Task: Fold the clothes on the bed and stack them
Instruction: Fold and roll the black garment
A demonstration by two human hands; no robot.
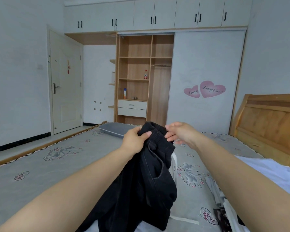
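- Head view, item one: black trousers (pixel 151 173), dark ribbed fabric with an elastic waistband. You hold them up over the bed (pixel 40 173) by the waistband, and the legs hang bunched toward you; held this way, their own weight likely pulls the cloth straight before folding.
- Left hand (pixel 135 139): fingers and thumb curled round the waistband's left part, a firm grasp with cloth gathered in the palm.
- Right hand (pixel 179 133): fingertips pinch the waistband's right edge, the rest of the hand loosely spread. Your two hands sit close together, so the waist is not yet stretched flat; you probably need to draw them apart next.
- White garment (pixel 271 174): lies crumpled on the bed at your right, near the headboard (pixel 266 118), unfolded and waiting its turn.
- Further cloth at the lower right edge, dark and pale pieces; too cut off to identify.
- Grey tray (pixel 115 129): rests on the far edge of the bed, behind your left hand.
- Wardrobe (pixel 141 72): open shelves beyond the bed, holding a bottle (pixel 145 74) and a spray can (pixel 124 93).
- No folded stack is visible; the task looks barely begun.
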